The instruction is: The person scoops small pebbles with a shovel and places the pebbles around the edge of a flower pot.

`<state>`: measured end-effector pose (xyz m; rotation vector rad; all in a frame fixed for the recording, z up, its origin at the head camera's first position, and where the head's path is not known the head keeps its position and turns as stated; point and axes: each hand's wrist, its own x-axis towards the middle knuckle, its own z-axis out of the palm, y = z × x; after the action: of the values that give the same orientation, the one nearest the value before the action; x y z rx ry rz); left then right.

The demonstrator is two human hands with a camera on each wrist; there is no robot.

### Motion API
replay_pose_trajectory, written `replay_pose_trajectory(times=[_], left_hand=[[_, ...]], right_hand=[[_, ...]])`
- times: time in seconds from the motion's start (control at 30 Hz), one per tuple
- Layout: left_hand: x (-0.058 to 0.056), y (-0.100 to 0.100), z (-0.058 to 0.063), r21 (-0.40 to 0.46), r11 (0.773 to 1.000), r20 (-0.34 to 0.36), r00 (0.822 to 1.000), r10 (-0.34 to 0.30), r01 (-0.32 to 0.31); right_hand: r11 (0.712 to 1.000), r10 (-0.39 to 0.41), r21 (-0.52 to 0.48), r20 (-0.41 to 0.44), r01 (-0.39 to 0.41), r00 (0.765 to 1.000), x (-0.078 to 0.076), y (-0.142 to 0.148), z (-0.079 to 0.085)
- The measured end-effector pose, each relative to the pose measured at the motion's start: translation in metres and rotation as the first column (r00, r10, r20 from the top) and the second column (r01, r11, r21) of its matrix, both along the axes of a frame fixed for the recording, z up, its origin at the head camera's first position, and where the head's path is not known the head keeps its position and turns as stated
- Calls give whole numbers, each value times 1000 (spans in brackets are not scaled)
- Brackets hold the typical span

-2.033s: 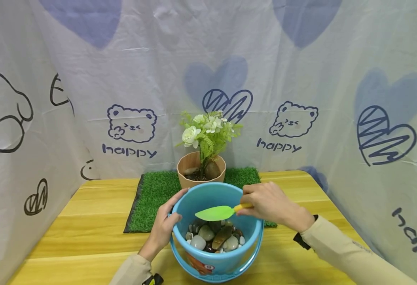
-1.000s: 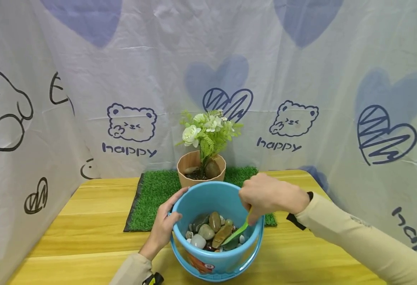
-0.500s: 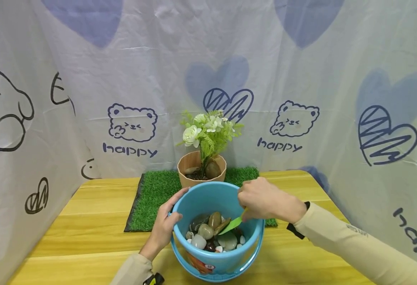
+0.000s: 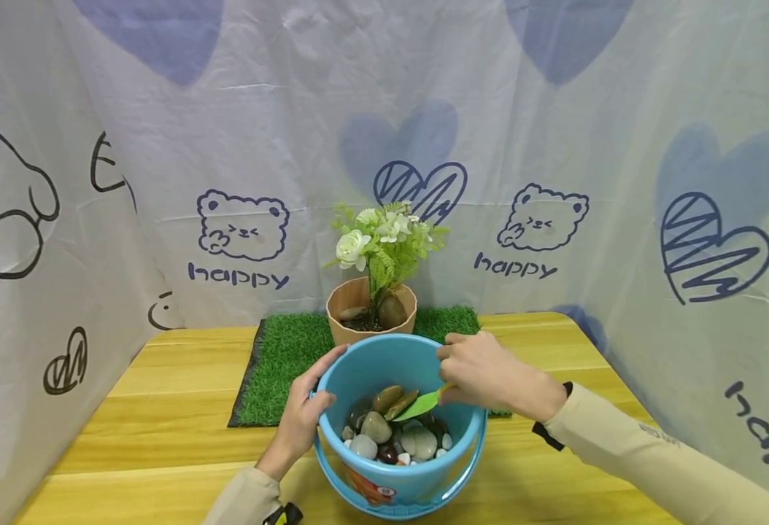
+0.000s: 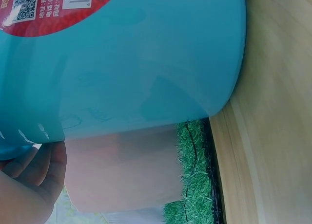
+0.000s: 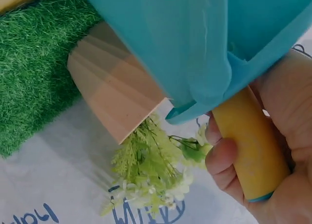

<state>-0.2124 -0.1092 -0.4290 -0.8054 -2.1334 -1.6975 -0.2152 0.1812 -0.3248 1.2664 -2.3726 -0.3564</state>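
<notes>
A blue bucket (image 4: 397,477) with several smooth stones (image 4: 376,427) inside stands on the table. My left hand (image 4: 300,415) grips its left rim, thumb over the edge and fingers along the outside. My right hand (image 4: 483,372) holds a toy trowel by its yellow handle (image 6: 253,146), fingers curled round it, at the bucket's right rim. The trowel's green blade (image 4: 420,406) reaches down into the bucket and lies against a flat brown stone (image 4: 403,405). That stone leans beside another brown stone (image 4: 387,398); whether the blade carries it I cannot tell.
Right behind the bucket, a tan flowerpot (image 4: 341,332) with white flowers (image 4: 392,227) and a few stones sits on an artificial grass mat (image 4: 286,364). The wooden table (image 4: 181,408) is closed in by printed cloth walls. The bucket's handle (image 4: 332,483) hangs at the front.
My right hand lowered the trowel from over the bucket into the stones, then pushed left and inward. The flat brown stone shifted toward the back, uncovering a pale stone. My left hand stayed put.
</notes>
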Motion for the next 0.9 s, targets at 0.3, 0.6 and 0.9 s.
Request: replay_pose_trajectory(times=[0.3, 0.6, 0.9], left_hand=[[0, 1, 2, -5, 1000, -14, 1000, 6, -6], [1, 1, 1, -2, 1000, -13, 1000, 16, -16], [2, 1, 0, 1, 1000, -20, 1000, 7, -7]], right_hand=[[996, -16, -86, 6, 16, 1000, -7, -1, -5], [989, -43, -143, 46, 49, 998, -12, -1, -10], [984, -6, -180, -12, 4, 1000, -10, 3, -13]])
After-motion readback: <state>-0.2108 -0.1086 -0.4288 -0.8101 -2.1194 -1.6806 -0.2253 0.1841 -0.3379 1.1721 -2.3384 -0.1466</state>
